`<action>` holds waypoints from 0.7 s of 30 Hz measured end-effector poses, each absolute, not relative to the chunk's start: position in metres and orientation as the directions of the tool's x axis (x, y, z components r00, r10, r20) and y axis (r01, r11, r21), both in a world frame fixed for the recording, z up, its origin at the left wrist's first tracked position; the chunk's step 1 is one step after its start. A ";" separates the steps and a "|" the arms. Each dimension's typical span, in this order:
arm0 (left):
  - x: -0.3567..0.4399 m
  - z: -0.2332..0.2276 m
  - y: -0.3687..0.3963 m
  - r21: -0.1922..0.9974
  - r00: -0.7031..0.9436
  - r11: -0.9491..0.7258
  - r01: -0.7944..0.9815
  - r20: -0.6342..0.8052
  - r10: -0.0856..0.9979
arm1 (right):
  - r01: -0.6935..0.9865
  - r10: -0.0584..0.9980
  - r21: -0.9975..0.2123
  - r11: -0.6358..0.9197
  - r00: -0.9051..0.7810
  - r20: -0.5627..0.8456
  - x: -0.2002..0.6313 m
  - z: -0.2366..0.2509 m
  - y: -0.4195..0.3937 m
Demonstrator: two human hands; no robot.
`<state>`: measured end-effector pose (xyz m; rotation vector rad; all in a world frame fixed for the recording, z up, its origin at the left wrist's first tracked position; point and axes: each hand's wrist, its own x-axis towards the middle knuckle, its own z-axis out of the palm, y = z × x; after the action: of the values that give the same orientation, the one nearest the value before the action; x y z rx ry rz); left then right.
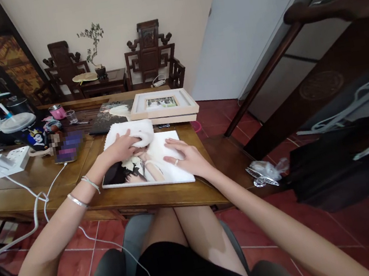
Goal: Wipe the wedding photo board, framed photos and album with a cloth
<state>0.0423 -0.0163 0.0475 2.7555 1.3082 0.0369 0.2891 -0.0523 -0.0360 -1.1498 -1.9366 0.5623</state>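
A large photo print panel [172,175] with white edges lies flat on the wooden table, showing a figure in dark clothes and one in white. My left hand [121,147] is on a fluffy white cloth [116,131], its fingers pressed into the folds. The cloth covers the upper left of the print. On the print's right side my right hand [187,156] rests with fingers stretched out and a ring on one of them. It holds nothing.
Behind the print are a pale framed picture [161,103] and a dark photo panel [104,118]. A phone [68,147] with a charging cable, a power strip [15,160], a lidded tub [27,130] and a pink mug [57,112] stand left on the table [84,191].
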 end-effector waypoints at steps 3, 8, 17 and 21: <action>0.044 0.050 -0.027 0.118 0.587 -0.577 0.808 -0.085 0.805 | 0.517 0.871 -0.701 0.490 -0.276 0.406 0.289 -0.036 -0.052; 0.052 0.052 -0.086 0.100 0.610 -0.602 0.792 -0.164 0.776 | 0.530 0.866 -0.685 0.499 -0.281 0.413 0.288 -0.035 -0.051; 0.048 0.045 -0.171 -0.028 0.679 -0.687 0.726 -0.130 0.723 | 0.513 0.837 -0.662 0.547 -0.324 0.441 0.292 -0.041 -0.046; 0.054 0.050 -0.127 0.015 0.626 -0.630 0.777 -0.137 0.768 | 0.506 0.833 -0.662 0.552 -0.302 0.463 0.291 -0.044 -0.045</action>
<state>0.0545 -0.1272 0.0497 2.7661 1.3163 -0.1803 0.2914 -0.0450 -0.0443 -1.0806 -1.9711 0.5065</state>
